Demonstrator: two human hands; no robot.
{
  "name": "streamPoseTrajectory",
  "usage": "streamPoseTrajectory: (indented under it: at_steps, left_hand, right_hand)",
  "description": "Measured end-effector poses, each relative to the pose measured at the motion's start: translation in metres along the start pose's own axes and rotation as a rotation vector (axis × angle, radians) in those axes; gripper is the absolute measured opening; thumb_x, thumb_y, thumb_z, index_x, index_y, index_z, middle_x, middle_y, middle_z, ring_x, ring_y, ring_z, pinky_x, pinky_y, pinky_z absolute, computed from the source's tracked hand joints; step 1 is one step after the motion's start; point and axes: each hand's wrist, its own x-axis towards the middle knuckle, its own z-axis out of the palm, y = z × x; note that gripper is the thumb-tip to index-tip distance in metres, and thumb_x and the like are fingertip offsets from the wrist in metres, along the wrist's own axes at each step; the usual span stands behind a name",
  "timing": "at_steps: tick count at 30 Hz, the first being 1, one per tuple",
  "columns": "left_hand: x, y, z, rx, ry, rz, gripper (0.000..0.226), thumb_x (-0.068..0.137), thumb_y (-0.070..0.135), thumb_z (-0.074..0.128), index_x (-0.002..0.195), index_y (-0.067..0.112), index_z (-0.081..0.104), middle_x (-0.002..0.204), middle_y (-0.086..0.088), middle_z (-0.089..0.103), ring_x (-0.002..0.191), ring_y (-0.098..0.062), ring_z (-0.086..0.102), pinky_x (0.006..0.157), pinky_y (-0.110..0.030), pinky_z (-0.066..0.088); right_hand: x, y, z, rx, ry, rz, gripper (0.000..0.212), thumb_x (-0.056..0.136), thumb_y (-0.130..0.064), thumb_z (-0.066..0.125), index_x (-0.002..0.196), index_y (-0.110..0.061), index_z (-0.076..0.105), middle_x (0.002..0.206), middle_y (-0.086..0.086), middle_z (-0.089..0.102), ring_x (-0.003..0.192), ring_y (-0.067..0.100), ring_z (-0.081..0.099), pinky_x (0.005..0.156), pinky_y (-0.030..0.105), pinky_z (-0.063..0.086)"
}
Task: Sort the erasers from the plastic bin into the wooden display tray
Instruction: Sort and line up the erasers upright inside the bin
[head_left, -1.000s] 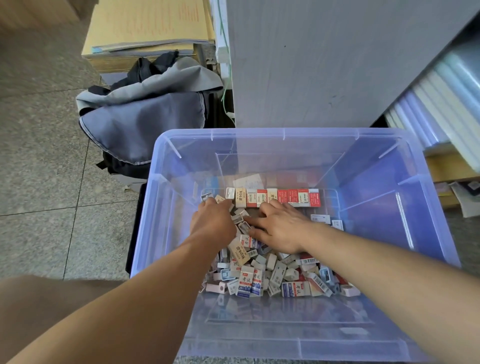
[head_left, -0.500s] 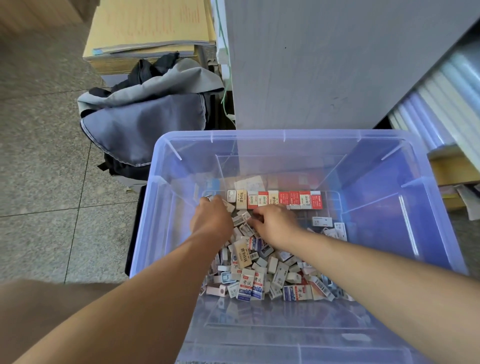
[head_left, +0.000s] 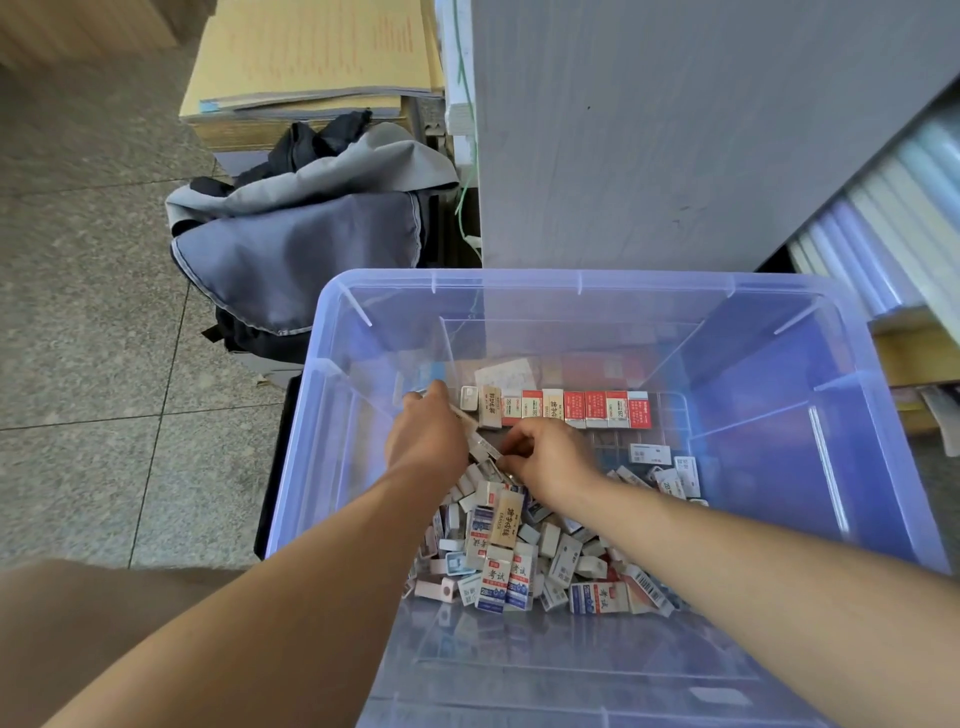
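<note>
Pale paper sleeves show between your fingers: your left hand (head_left: 426, 441) is curled, knuckles up, and seems to pinch a slim eraser (head_left: 464, 417) that pokes out on its right side, though the fingertips are hidden under the hand and you cannot tell how firm the hold is. Your right hand (head_left: 550, 457) is just beside it, fingers bent in toward the left; its fingertips touch a small eraser lying between the two hands, but whether they have closed on it cannot be told.

Under and near both hands lies the loose pile (head_left: 524, 551) of erasers, mostly white and blue sleeves, some with red, heaped in the middle of the bin floor and spreading toward the near right. Far from the pile, a row (head_left: 566, 408) of erasers stands on edge side by side against the far wall: beige ones at the left, red ones at the right. A few stray erasers lie right of your right hand.

All of this sits in the clear bluish bin (head_left: 852, 353), which stands on a grey tiled floor (head_left: 88, 338). Left of its far corner slumps a grey bag (head_left: 306, 244), with stacked brown folders (head_left: 311, 57) beyond it. A grey panel (head_left: 675, 130) rises behind the bin.
</note>
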Motion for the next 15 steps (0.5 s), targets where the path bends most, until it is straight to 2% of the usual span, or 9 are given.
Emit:
streamPoseTrajectory:
  at_steps: [2, 4, 7, 9, 11, 13, 15]
  left_hand:
    - [0.0, 0.0, 0.001, 0.001, 0.04, 0.008, 0.033, 0.089, -0.006, 0.049, 0.113, 0.016, 0.048, 0.108, -0.005, 0.051, 0.092, -0.033, 0.06, 0.083, -0.048, 0.056]
    - [0.0, 0.0, 0.001, -0.001, 0.084, 0.001, 0.023, 0.092, -0.003, 0.047, 0.105, 0.017, 0.047, 0.1, -0.005, 0.059, 0.084, -0.029, 0.06, 0.076, -0.046, 0.055]
    - [0.0, 0.0, -0.001, -0.004, 0.096, -0.014, 0.023, 0.094, -0.004, 0.047, 0.107, 0.015, 0.046, 0.093, -0.007, 0.06, 0.081, -0.027, 0.059, 0.072, -0.044, 0.054]
    - [-0.002, 0.003, -0.006, 0.0, 0.082, -0.012, 0.028, 0.094, -0.006, 0.047, 0.115, 0.013, 0.047, 0.093, -0.006, 0.059, 0.083, -0.026, 0.058, 0.074, -0.043, 0.054]
    - [-0.004, 0.006, -0.013, 0.062, 0.057, 0.013, 0.031, 0.096, -0.002, 0.053, 0.124, 0.01, 0.054, 0.108, -0.009, 0.062, 0.094, -0.03, 0.061, 0.081, -0.042, 0.055]
    - [-0.005, 0.008, -0.017, 0.114, 0.055, 0.029, 0.031, 0.095, 0.004, 0.06, 0.126, 0.01, 0.06, 0.12, -0.011, 0.061, 0.1, -0.031, 0.062, 0.082, -0.038, 0.053]
    - [-0.007, 0.008, -0.019, 0.08, 0.078, 0.027, 0.027, 0.095, 0.01, 0.065, 0.122, 0.011, 0.062, 0.116, -0.01, 0.062, 0.095, -0.029, 0.062, 0.078, -0.037, 0.052]
  right_hand:
    - [-0.001, -0.002, -0.002, 0.001, 0.001, -0.007, 0.01, 0.086, -0.03, 0.079, 0.09, -0.034, 0.072, 0.087, -0.017, 0.071, 0.085, 0.009, 0.068, 0.078, 0.033, 0.059]
    - [-0.001, -0.002, -0.007, 0.018, -0.002, -0.025, 0.011, 0.087, -0.027, 0.078, 0.088, -0.035, 0.071, 0.083, -0.018, 0.069, 0.082, 0.007, 0.067, 0.071, 0.025, 0.056]
    - [-0.004, -0.003, -0.014, 0.033, -0.014, -0.036, 0.011, 0.089, -0.024, 0.076, 0.09, -0.034, 0.071, 0.082, -0.019, 0.068, 0.077, 0.0, 0.064, 0.056, 0.014, 0.043]
    - [-0.005, -0.005, -0.017, 0.042, -0.012, -0.05, 0.011, 0.089, -0.024, 0.075, 0.094, -0.033, 0.073, 0.086, -0.017, 0.07, 0.079, 0.002, 0.066, 0.058, 0.015, 0.044]
    - [-0.007, -0.008, -0.018, 0.051, -0.002, -0.07, 0.013, 0.09, -0.022, 0.074, 0.097, -0.032, 0.074, 0.085, -0.018, 0.069, 0.08, 0.002, 0.065, 0.061, 0.016, 0.044]
    - [-0.009, -0.01, -0.021, 0.09, 0.009, -0.091, 0.017, 0.09, -0.017, 0.072, 0.101, -0.03, 0.074, 0.087, -0.019, 0.068, 0.082, 0.001, 0.064, 0.065, 0.015, 0.046]
    - [-0.011, -0.011, -0.029, 0.121, 0.049, -0.09, 0.019, 0.091, -0.014, 0.071, 0.105, -0.027, 0.073, 0.094, -0.016, 0.07, 0.087, 0.003, 0.065, 0.07, 0.018, 0.049]
